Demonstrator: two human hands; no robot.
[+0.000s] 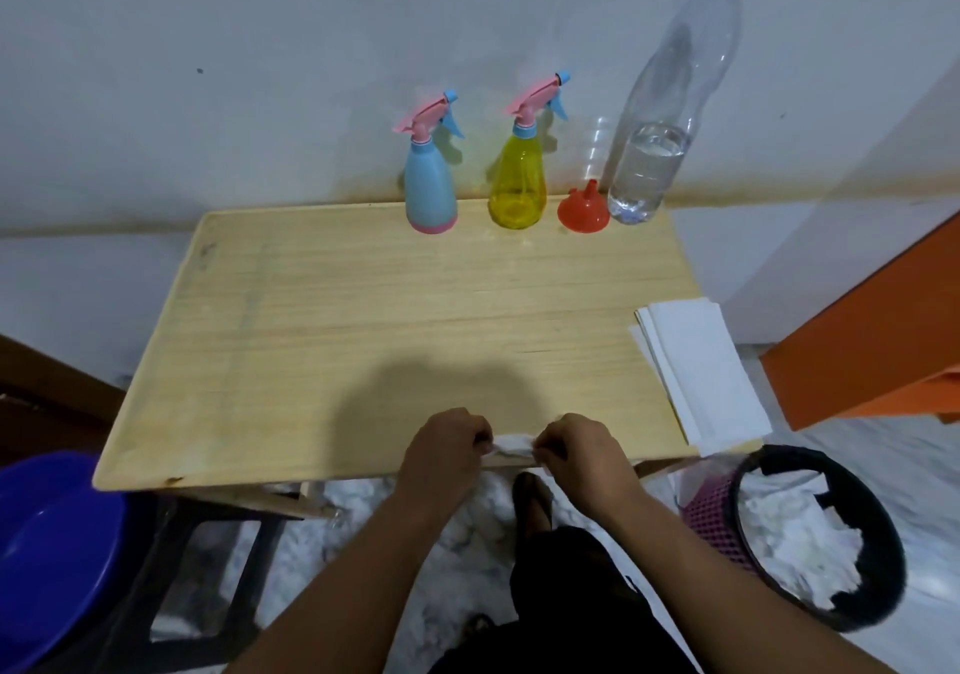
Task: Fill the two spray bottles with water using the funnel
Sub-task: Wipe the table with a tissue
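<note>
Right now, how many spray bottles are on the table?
2. The blue spray bottle stands at the table's far edge by the wall; the yellow spray bottle stands just right of it, beside the orange funnel. None appears hidden.

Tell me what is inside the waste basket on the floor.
The waste basket holds crumpled white tissue, showing through its open top. Anything under the tissue is covered and cannot be seen.

Wood table (322, 341): 2 spray bottles (430, 190), funnel (583, 210), water bottle (660, 117), prob. tissues (701, 372).
</note>
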